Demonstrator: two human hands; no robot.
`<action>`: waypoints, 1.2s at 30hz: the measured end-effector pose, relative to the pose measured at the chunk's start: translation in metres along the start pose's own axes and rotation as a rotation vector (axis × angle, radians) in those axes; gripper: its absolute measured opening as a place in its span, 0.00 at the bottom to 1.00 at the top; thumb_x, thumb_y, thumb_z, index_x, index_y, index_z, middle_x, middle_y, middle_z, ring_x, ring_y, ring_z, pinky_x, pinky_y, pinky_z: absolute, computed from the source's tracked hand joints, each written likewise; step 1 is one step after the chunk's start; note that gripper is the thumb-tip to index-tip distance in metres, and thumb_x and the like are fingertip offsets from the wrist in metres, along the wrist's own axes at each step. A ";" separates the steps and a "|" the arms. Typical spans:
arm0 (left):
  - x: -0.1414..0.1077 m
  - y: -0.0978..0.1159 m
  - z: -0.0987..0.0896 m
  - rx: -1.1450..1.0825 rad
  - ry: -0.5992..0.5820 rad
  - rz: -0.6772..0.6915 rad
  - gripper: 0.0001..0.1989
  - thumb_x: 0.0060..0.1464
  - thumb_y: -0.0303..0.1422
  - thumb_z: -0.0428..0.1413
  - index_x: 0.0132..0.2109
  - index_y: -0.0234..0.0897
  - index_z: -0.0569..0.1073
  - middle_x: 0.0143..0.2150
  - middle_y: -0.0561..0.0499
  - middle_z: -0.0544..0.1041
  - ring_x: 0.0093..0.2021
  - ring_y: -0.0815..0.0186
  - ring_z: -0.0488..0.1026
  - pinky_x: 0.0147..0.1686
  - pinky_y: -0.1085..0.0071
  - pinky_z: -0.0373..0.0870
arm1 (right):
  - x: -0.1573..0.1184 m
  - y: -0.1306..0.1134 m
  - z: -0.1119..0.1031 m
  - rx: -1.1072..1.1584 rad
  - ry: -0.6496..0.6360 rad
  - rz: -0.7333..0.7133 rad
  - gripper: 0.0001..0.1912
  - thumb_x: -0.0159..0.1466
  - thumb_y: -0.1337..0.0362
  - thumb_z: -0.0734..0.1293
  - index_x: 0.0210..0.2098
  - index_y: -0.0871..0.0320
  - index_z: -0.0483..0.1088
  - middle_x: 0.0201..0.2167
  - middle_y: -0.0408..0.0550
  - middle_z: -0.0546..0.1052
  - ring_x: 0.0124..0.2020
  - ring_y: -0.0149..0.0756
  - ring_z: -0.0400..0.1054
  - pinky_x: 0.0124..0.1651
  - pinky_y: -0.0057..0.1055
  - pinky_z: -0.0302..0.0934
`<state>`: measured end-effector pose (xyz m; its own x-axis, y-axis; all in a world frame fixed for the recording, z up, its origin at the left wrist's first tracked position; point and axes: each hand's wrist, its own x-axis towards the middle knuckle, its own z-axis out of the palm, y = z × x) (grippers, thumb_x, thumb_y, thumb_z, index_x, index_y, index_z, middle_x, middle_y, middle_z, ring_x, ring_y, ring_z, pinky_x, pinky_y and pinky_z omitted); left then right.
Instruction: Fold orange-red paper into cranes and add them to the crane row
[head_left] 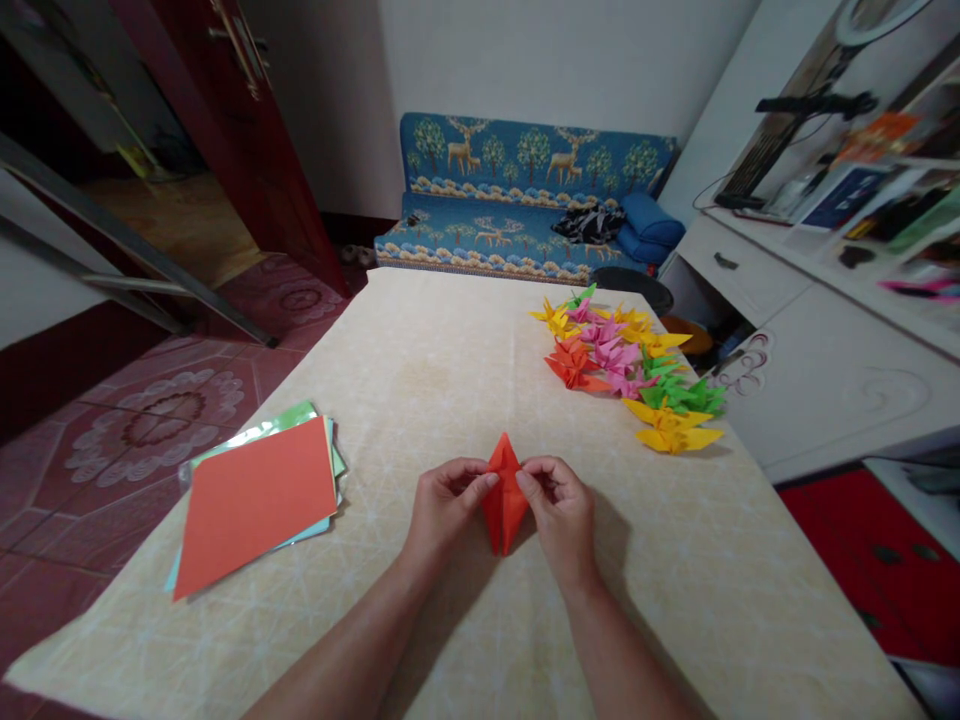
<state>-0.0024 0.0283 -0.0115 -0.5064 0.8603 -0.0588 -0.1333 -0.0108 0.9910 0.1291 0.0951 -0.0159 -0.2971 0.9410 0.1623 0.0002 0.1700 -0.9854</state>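
Between my hands is a red-orange folded paper (pixel 504 510), a long diamond with a slit running down its lower half. My left hand (pixel 450 500) pinches its left edge between thumb and fingers. On the opposite edge, my right hand (pixel 559 505) pinches it the same way. The upper point of the diamond faces away from me, and the two lower points face me. Part of each hand's curled fingers is hidden behind the thumbs.
A stack of coloured paper sheets (pixel 259 500), red-orange on top, lies at the left of the cloth-covered table (pixel 420 340). Several folded paper cranes (pixel 615 355) in yellow, pink, red and green are grouped at the back right. Beyond stand a blue sofa (pixel 487 215) and a white cabinet (pixel 840 370).
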 end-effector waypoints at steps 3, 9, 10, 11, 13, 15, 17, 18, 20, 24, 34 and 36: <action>-0.001 0.002 -0.001 0.009 0.005 -0.001 0.06 0.48 0.33 0.63 0.32 0.33 0.79 0.30 0.46 0.80 0.30 0.65 0.74 0.33 0.70 0.69 | 0.000 0.000 -0.003 0.036 -0.104 -0.003 0.05 0.59 0.62 0.68 0.34 0.56 0.72 0.32 0.45 0.75 0.33 0.34 0.70 0.36 0.27 0.64; -0.004 0.008 0.001 -0.021 -0.020 0.004 0.06 0.49 0.33 0.62 0.30 0.33 0.77 0.27 0.50 0.78 0.27 0.69 0.72 0.30 0.74 0.66 | 0.003 -0.003 -0.005 0.058 -0.132 -0.047 0.07 0.60 0.63 0.67 0.26 0.57 0.74 0.33 0.47 0.75 0.37 0.36 0.70 0.41 0.30 0.63; -0.004 0.008 0.002 -0.030 -0.021 0.001 0.06 0.49 0.33 0.62 0.30 0.33 0.76 0.26 0.50 0.78 0.27 0.69 0.72 0.29 0.74 0.66 | 0.003 -0.004 -0.004 0.055 -0.121 -0.033 0.08 0.60 0.63 0.67 0.26 0.57 0.74 0.33 0.47 0.76 0.37 0.36 0.70 0.41 0.30 0.63; -0.004 0.007 0.002 -0.040 -0.023 -0.003 0.07 0.49 0.33 0.62 0.30 0.33 0.76 0.26 0.50 0.77 0.27 0.69 0.72 0.30 0.74 0.66 | 0.003 -0.004 -0.004 0.052 -0.110 -0.017 0.08 0.60 0.63 0.67 0.26 0.57 0.75 0.33 0.47 0.76 0.37 0.36 0.70 0.41 0.30 0.63; -0.004 0.006 0.003 -0.056 -0.031 -0.008 0.07 0.49 0.34 0.61 0.30 0.33 0.75 0.26 0.50 0.77 0.27 0.69 0.72 0.30 0.74 0.66 | 0.003 -0.005 -0.004 0.049 -0.094 0.013 0.08 0.59 0.62 0.68 0.25 0.57 0.75 0.32 0.47 0.76 0.36 0.37 0.70 0.41 0.30 0.63; -0.003 0.004 0.003 -0.056 -0.039 -0.006 0.08 0.49 0.34 0.61 0.30 0.33 0.74 0.26 0.50 0.77 0.28 0.68 0.72 0.31 0.74 0.66 | 0.002 -0.003 -0.004 0.051 -0.086 0.036 0.08 0.58 0.62 0.68 0.24 0.58 0.75 0.30 0.47 0.76 0.35 0.36 0.70 0.40 0.30 0.63; -0.002 0.002 0.003 -0.037 -0.046 -0.002 0.08 0.50 0.34 0.61 0.30 0.33 0.74 0.26 0.50 0.76 0.28 0.68 0.72 0.31 0.74 0.65 | 0.002 -0.001 -0.004 0.049 -0.083 0.051 0.09 0.58 0.62 0.68 0.24 0.58 0.75 0.29 0.47 0.76 0.33 0.36 0.70 0.38 0.30 0.63; -0.002 0.001 0.003 -0.024 -0.052 -0.003 0.08 0.50 0.34 0.60 0.30 0.33 0.73 0.27 0.50 0.76 0.28 0.68 0.72 0.31 0.74 0.65 | 0.002 0.000 -0.004 0.044 -0.081 0.053 0.09 0.58 0.62 0.69 0.24 0.58 0.75 0.29 0.47 0.76 0.33 0.36 0.70 0.38 0.30 0.63; -0.002 0.000 0.003 0.003 -0.062 -0.004 0.07 0.51 0.34 0.59 0.31 0.34 0.73 0.27 0.50 0.76 0.28 0.68 0.72 0.30 0.74 0.65 | 0.002 0.002 -0.004 0.025 -0.070 0.044 0.09 0.57 0.62 0.69 0.23 0.58 0.74 0.28 0.46 0.76 0.32 0.35 0.70 0.36 0.29 0.63; -0.003 -0.003 0.003 0.040 -0.083 -0.003 0.05 0.53 0.32 0.57 0.33 0.35 0.69 0.27 0.51 0.75 0.27 0.69 0.71 0.29 0.75 0.63 | 0.002 0.004 -0.002 -0.033 -0.052 0.016 0.10 0.57 0.63 0.69 0.21 0.58 0.73 0.25 0.45 0.75 0.30 0.34 0.69 0.34 0.28 0.61; -0.003 -0.006 0.002 0.302 -0.053 0.109 0.08 0.56 0.30 0.52 0.44 0.39 0.66 0.21 0.57 0.71 0.19 0.71 0.63 0.22 0.77 0.53 | 0.003 0.013 0.005 -0.194 -0.015 0.078 0.09 0.53 0.63 0.70 0.20 0.58 0.69 0.20 0.42 0.73 0.23 0.32 0.65 0.28 0.28 0.60; -0.003 -0.006 0.002 0.367 -0.062 0.136 0.08 0.56 0.29 0.50 0.44 0.39 0.67 0.23 0.54 0.74 0.21 0.69 0.66 0.23 0.76 0.55 | 0.004 0.014 0.005 -0.245 -0.026 0.077 0.08 0.52 0.64 0.71 0.19 0.57 0.69 0.20 0.42 0.74 0.23 0.33 0.66 0.29 0.29 0.61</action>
<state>0.0014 0.0266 -0.0173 -0.4445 0.8929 0.0724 0.2503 0.0461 0.9671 0.1232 0.1000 -0.0288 -0.3116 0.9466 0.0829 0.2545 0.1672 -0.9525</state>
